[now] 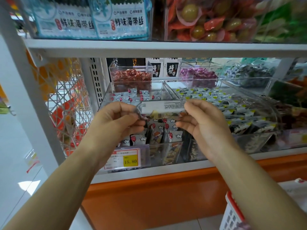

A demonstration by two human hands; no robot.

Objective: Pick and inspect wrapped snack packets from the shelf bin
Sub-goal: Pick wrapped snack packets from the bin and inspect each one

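Observation:
A wrapped snack packet (pixel 162 107) with a white printed back is held up flat in front of the shelf. My left hand (pixel 118 118) pinches its left end and my right hand (pixel 201 118) pinches its right end. Directly behind and below it stands a clear shelf bin (pixel 106 95) filled with several small packets printed with clouds and red balloons (pixel 169 127). To the right, a second clear bin holds packets with yellow and black markings (pixel 221 100).
A price tag reading 15.80 (pixel 126 159) hangs on the bin front. Clear bins of red (pixel 131 77), purple (pixel 198 74) and dark candies sit behind. A white shelf board (pixel 166 48) runs above. A wire basket (pixel 66 103) is at left, a red-and-white shopping basket (pixel 232 213) lower right.

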